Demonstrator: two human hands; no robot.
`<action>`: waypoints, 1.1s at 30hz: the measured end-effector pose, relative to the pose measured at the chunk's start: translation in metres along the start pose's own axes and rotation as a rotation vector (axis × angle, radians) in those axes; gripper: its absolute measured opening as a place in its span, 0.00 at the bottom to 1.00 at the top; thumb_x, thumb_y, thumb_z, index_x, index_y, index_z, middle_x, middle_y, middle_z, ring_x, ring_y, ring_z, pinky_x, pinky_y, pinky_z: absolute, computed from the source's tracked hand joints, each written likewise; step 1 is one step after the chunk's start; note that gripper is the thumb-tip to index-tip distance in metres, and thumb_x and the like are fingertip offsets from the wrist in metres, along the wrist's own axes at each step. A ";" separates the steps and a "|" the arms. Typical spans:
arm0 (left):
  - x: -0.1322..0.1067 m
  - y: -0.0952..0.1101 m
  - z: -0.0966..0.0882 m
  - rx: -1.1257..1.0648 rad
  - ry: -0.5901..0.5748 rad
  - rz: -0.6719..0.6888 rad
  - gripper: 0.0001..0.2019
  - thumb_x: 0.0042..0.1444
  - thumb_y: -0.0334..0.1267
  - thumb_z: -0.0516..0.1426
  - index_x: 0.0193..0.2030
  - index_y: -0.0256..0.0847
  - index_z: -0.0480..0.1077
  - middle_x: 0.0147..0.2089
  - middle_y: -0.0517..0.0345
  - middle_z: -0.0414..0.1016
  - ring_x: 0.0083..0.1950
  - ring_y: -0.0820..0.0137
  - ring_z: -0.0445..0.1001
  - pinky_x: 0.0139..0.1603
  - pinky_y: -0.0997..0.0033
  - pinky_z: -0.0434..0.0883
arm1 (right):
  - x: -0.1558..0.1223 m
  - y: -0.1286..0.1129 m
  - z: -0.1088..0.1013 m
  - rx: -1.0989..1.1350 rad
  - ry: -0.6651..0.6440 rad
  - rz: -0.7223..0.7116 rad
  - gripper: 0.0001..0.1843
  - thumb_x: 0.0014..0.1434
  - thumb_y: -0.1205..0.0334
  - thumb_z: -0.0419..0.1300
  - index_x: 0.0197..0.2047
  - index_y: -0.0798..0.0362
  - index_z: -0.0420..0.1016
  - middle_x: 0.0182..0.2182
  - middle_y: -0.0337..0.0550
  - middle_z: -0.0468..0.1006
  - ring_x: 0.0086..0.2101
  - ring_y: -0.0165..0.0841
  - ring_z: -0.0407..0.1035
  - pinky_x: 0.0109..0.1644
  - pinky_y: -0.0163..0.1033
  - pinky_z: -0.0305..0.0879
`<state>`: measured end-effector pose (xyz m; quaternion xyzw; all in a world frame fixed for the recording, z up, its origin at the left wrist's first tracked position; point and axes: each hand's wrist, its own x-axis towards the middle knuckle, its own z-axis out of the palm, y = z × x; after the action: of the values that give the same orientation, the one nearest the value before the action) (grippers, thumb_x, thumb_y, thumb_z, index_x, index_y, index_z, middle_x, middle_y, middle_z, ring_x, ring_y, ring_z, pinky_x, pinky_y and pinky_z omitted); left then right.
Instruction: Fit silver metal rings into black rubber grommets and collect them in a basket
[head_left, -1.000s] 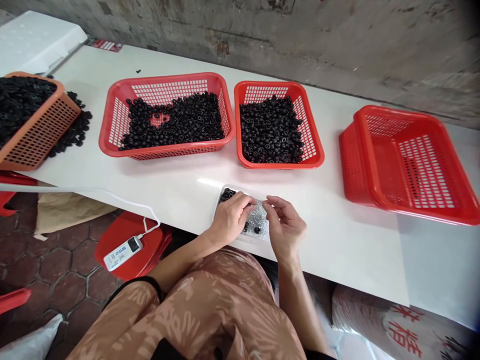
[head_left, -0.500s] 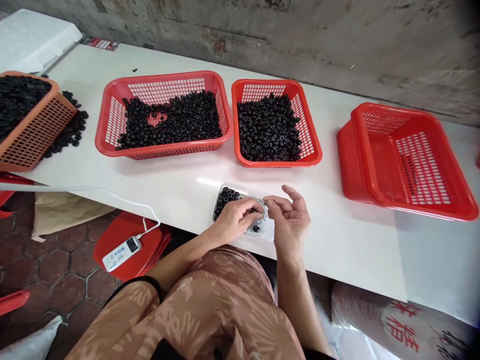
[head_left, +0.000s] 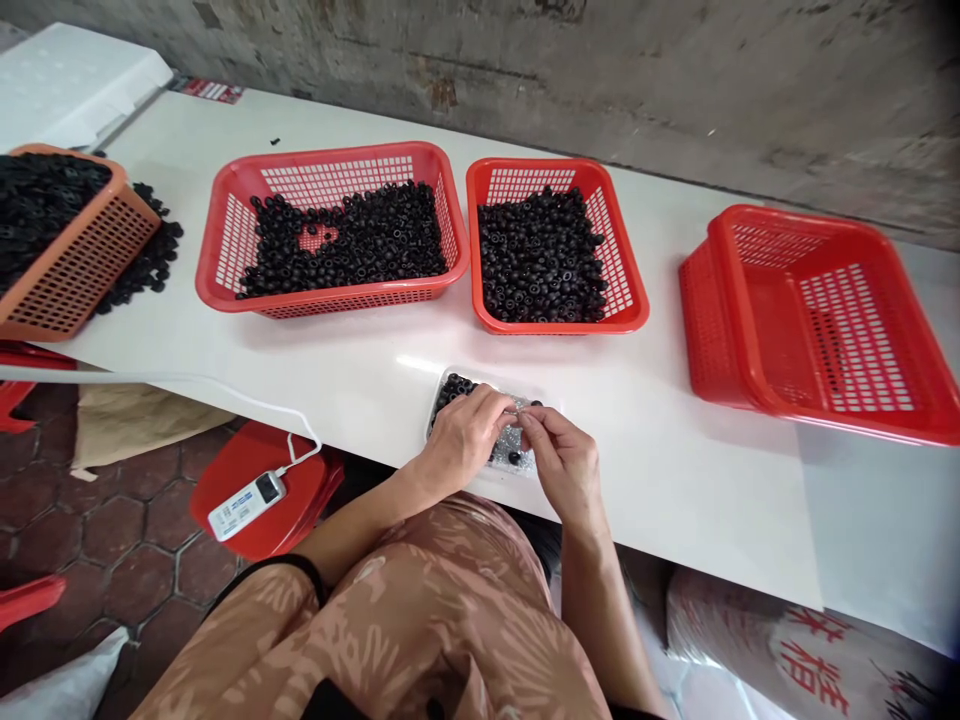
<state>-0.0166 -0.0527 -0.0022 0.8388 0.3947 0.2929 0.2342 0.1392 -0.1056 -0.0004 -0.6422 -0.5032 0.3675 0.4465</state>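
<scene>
A small clear tray (head_left: pixel 444 384) sits at the near edge of the white table (head_left: pixel 360 370), holding black rings and small silvery parts. My left hand (head_left: pixel 465 437) is over it, fingers curled in a pinch. My right hand (head_left: pixel 564 462) is beside it on the right, thumb and fingers pinched together. The fingertips of both hands meet above the tray on a tiny part that I cannot make out.
Two red baskets (head_left: pixel 247 200) (head_left: pixel 626 290) of black rings stand behind the tray. Stacked red baskets (head_left: pixel 750 300) stand at the right. An orange basket (head_left: pixel 82 260) with spilled rings is at the left. A white cable and remote (head_left: pixel 244 505) hang off the table edge.
My right hand's fingers, spread half a second ago, have closed into a pinch and moved left to meet my left hand's fingertips over the tray.
</scene>
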 end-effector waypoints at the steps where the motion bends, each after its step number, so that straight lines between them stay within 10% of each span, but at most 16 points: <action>1: 0.000 0.000 0.000 -0.037 0.009 -0.016 0.09 0.74 0.36 0.49 0.45 0.41 0.69 0.41 0.54 0.76 0.40 0.68 0.76 0.43 0.70 0.70 | 0.000 0.000 0.000 0.007 0.001 -0.013 0.15 0.70 0.52 0.58 0.39 0.51 0.80 0.24 0.36 0.71 0.26 0.29 0.65 0.31 0.35 0.65; 10: 0.006 0.001 -0.005 -0.344 0.053 -0.198 0.14 0.73 0.42 0.50 0.35 0.42 0.65 0.33 0.58 0.72 0.36 0.72 0.70 0.40 0.72 0.67 | -0.007 0.005 0.006 -0.271 0.152 -0.322 0.12 0.72 0.57 0.58 0.44 0.49 0.82 0.39 0.46 0.84 0.32 0.34 0.76 0.42 0.42 0.76; 33: -0.001 0.002 -0.003 -0.429 -0.053 -0.210 0.04 0.68 0.36 0.57 0.42 0.41 0.72 0.38 0.57 0.78 0.39 0.70 0.75 0.42 0.72 0.69 | -0.010 0.012 -0.003 -0.273 0.246 -0.231 0.12 0.71 0.58 0.58 0.49 0.51 0.82 0.40 0.46 0.85 0.34 0.35 0.78 0.43 0.42 0.77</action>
<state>-0.0175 -0.0541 0.0009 0.7315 0.4022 0.3220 0.4466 0.1432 -0.1169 -0.0105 -0.6747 -0.5603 0.1615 0.4525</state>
